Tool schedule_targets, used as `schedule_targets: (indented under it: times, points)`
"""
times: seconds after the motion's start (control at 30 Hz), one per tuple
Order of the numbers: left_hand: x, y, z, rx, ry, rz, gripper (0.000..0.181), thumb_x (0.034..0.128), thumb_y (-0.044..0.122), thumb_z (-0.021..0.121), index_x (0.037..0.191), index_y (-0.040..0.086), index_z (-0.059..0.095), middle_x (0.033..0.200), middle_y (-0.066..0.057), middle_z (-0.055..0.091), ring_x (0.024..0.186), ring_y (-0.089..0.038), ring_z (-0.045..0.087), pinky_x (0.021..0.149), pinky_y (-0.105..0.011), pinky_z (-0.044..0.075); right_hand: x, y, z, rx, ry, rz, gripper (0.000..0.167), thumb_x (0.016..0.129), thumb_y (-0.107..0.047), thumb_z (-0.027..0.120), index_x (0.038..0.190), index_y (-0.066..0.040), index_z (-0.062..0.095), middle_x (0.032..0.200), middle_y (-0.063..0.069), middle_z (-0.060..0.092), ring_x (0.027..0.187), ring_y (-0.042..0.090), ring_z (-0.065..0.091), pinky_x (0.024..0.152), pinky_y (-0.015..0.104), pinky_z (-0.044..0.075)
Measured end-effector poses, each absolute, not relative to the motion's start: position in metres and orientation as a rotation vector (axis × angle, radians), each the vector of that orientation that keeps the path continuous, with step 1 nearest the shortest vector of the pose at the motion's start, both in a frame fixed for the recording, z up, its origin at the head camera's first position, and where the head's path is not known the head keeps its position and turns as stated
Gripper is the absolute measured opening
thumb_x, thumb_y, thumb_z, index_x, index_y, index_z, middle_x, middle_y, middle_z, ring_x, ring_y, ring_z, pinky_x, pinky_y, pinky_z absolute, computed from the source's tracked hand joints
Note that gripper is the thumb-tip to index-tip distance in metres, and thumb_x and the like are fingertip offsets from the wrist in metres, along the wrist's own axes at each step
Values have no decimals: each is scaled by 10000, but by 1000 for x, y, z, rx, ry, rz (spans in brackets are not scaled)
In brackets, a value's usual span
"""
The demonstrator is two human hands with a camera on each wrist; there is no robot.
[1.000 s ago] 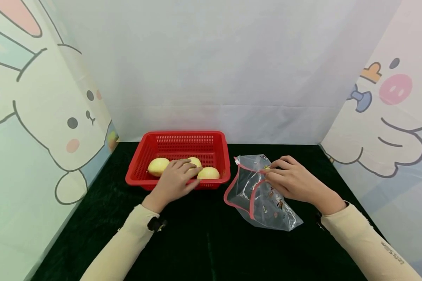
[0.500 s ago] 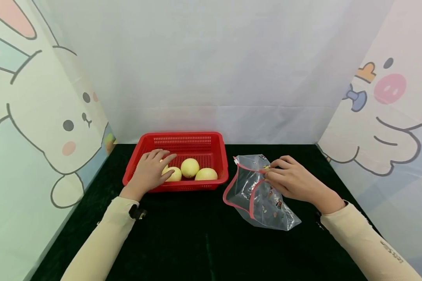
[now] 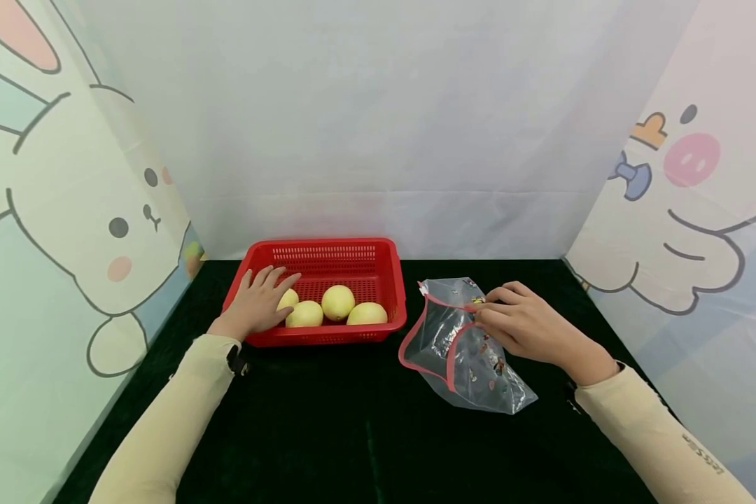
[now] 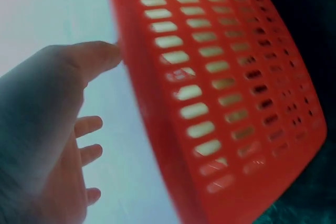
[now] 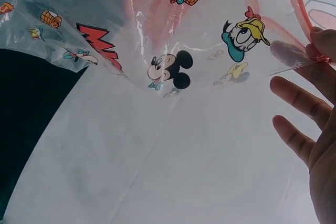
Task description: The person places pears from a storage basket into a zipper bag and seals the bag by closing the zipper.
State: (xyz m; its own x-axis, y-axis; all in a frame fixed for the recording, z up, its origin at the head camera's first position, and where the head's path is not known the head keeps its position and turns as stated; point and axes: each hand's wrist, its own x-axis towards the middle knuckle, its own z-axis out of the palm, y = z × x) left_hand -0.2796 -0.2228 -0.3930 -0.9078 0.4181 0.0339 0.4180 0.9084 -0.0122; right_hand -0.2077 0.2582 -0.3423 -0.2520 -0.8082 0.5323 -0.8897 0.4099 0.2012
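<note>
In the head view my left hand (image 3: 250, 305), fingers spread, hovers over the left front corner of a red plastic basket (image 3: 323, 336). Several pale yellow round fruits (image 3: 338, 302) lie along the basket's front side; one is partly behind the hand. The left wrist view has the thumb (image 4: 100, 59) by the rim, nothing gripped. My right hand (image 3: 529, 325) pinches the pink edging of a clear plastic bag (image 3: 488, 385) between thumb and forefinger. In the right wrist view, cartoon prints cover the bag and two other fingers (image 5: 299, 100) stand away from it.
A dark green cloth (image 3: 327, 420) covers the table. White fabric (image 3: 378, 126) hangs behind it, with printed panels showing a rabbit (image 3: 88, 238) on the left and a pig (image 3: 680, 231) on the right.
The left hand has moved left, from above the fruits to the basket's left corner, and its fingers have spread. One fruit now sits further left. The right hand keeps its pinch on the bag.
</note>
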Motion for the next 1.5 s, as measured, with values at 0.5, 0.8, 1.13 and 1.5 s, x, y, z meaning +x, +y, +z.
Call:
schedule_targets:
  times: [0.5, 0.8, 1.13, 1.5]
  points:
    - [-302, -236, -410, -593, -3231, 42, 734, 943, 358, 630, 1537, 47, 330, 1500, -311, 321, 1384, -507, 258, 1092, -709, 131, -208, 257, -344, 1418, -2136, 194, 397, 1091, -343, 362, 902, -146, 651, 920, -30, 700, 866, 199, 595, 788, 394, 464]
    - [-309, -245, -428, -593, -3266, 19, 778, 905, 311, 704, 1520, 5, 338, 1457, -315, 375, 1333, -514, 322, 1087, -675, 201, -207, 258, -344, 1421, -2147, 203, 409, 1092, -341, 353, 936, -141, 673, 1018, -16, 727, 869, 188, 593, 815, 385, 448]
    - [-316, -249, -441, -609, -3121, 50, 714, 899, 341, 706, 1459, -4, 428, 1120, -252, 569, 1086, -434, 512, 909, -563, 396, -208, 256, -346, 1424, -2141, 195, 415, 1093, -350, 350, 899, -147, 656, 1012, -32, 726, 850, 171, 588, 776, 374, 457]
    - [-323, -250, -447, -609, -3080, 5, 669, 846, 324, 740, 1383, 24, 477, 1011, -228, 583, 974, -411, 528, 837, -537, 410, -209, 255, -346, 1419, -2139, 195, 436, 1094, -370, 328, 868, -147, 626, 910, -48, 710, 842, 170, 588, 769, 380, 464]
